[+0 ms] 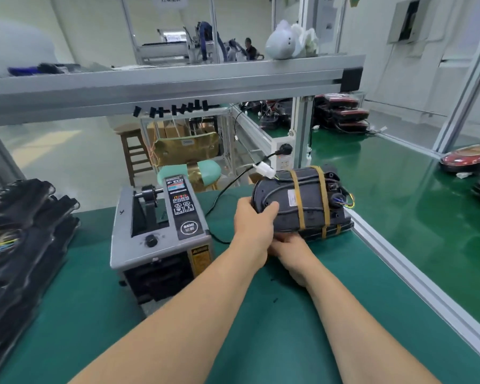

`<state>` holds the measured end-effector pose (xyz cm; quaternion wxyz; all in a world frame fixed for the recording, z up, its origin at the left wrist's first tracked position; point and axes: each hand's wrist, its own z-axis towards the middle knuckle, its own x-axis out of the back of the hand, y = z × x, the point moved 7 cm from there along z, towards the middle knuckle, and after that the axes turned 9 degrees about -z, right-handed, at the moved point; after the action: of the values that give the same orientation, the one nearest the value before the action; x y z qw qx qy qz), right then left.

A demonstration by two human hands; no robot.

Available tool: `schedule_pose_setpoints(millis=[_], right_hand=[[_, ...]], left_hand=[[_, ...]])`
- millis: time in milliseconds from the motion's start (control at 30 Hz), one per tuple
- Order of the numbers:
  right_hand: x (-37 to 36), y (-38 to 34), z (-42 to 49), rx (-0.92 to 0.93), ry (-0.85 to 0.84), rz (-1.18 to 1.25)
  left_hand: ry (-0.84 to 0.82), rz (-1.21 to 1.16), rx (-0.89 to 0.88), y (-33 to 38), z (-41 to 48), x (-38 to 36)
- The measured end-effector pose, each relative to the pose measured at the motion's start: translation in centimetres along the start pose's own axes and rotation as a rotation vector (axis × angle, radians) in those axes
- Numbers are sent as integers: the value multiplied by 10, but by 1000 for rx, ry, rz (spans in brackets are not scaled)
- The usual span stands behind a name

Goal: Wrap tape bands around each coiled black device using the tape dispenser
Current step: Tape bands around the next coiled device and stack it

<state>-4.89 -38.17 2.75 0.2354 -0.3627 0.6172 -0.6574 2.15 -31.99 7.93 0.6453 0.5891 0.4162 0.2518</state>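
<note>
A black device (305,202) with its cable coiled on top and two yellowish tape bands around it is held just above another banded device (333,231) lying on the green mat. My left hand (254,220) grips its near left end. My right hand (291,250) is under its near edge, fingers partly hidden. A white connector (264,171) sticks up from its far left corner. The grey tape dispenser (161,231) stands to the left of my hands.
A stack of black devices (20,239) fills the left edge of the mat. An aluminium rail (416,275) borders the mat on the right, with a green conveyor (399,195) beyond carrying red-topped units (468,160). The dispenser's power cord (219,200) runs behind it.
</note>
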Motion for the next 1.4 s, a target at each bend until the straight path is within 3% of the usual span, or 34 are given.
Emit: schedule_pose_setpoints(millis=[167,333,500,600,700,1067,1300,1400], right_hand=[[-1,14,-38,-117,-115,21],[27,19,-75,-84,82,86],[17,20,-100,-175,172,461],[-12,22,-115,-276,139,838],[-34,11,-127,-248,93,979],[-90,-34,-151,19,-44,788],[-110,-65,-154,168,-48,514],[-118,-76,-156,216,-45,405]], left_hand=[[-102,-11,-97,15,-45,28],[-163,-83,-89,16,-92,65],[-184,-126,-103,8,-129,96],[-150,-182,-93,-1,-144,119],[-109,-258,-50,-11,-155,143],[-55,-186,-15,-15,-164,209],[160,-217,-78,5,-169,259],[233,-206,-190,37,-168,274]])
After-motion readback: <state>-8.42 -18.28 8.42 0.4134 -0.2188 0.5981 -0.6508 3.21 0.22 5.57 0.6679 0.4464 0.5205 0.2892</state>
